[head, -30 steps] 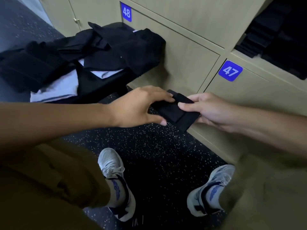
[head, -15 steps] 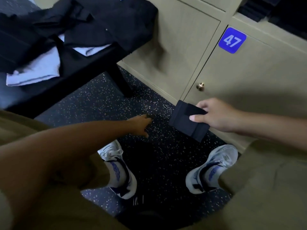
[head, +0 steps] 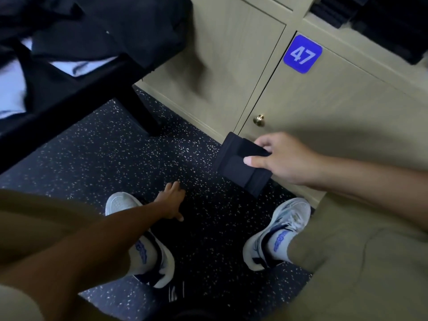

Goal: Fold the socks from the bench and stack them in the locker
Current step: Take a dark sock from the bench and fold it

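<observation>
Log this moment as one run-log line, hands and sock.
stage: carrying | right hand: pinches folded black sock beside locker 47 door | left hand: open, empty, low over floor

black folded sock [head: 240, 166], black floor [head: 129, 156] speckled white, beige locker door [head: 335, 112], blue number plate [head: 302, 54], white-and-blue shoes [head: 278, 230].

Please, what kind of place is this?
Most likely a gym changing room: numbered locker doors, one marked 47, a dark bench piled with clothes, and speckled rubber flooring. The right hand holds a folded black sock.
</observation>
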Demonstrator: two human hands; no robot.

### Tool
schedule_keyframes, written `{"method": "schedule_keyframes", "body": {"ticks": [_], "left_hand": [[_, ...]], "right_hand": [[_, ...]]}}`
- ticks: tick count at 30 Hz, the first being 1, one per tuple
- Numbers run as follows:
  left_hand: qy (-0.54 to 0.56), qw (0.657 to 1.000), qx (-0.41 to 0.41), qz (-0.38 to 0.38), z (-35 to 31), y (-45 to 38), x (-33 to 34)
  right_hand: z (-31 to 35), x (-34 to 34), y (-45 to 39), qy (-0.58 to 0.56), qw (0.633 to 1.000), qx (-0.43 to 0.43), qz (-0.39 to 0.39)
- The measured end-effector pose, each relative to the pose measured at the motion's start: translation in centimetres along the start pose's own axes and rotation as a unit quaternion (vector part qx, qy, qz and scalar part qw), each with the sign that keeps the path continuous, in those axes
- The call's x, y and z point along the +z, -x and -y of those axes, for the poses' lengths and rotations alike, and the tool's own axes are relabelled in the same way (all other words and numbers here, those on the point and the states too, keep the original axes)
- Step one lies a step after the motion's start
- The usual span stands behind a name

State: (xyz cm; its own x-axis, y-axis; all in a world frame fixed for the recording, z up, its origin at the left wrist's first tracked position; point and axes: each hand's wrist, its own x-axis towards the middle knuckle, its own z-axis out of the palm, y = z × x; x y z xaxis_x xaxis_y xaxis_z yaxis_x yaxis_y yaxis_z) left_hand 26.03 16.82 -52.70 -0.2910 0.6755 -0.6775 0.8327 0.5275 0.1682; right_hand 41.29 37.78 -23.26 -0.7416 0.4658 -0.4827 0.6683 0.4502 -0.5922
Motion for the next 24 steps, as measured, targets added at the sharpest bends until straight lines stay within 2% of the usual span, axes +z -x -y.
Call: {"method": "schedule_keyframes", "body": {"ticks": [4,13,18,22,24], "left_hand": [[0.006,1.000,0.014,0.005,-0.1,-0.1,-0.3],[0.165,0.983,0.049,-0.072,-2.1,1.0,-6.6],[0.257,0.948,0.113,-0.149,-4.7,3.3,-14.4],[0.247,0.924,0.159,-0.246,-6.5,7.4,-21.6],[0.237,0.917,0.172,-0.269,-7.1,10.1,-24.7]], "right_hand": [[0.3,-1.0,-0.5,-0.027,0.999,-0.005,-0.017],[1.8,-4.3,-0.2,-0.100,0.992,-0.031,-0.068],[4.3,-7.1,1.0,-0.133,0.981,-0.085,-0.114],[5.9,-9.5,2.0,-0.169,0.968,-0.118,-0.145],[6.8,-10.8,2.7,-0.193,0.959,-0.135,-0.158]]}}
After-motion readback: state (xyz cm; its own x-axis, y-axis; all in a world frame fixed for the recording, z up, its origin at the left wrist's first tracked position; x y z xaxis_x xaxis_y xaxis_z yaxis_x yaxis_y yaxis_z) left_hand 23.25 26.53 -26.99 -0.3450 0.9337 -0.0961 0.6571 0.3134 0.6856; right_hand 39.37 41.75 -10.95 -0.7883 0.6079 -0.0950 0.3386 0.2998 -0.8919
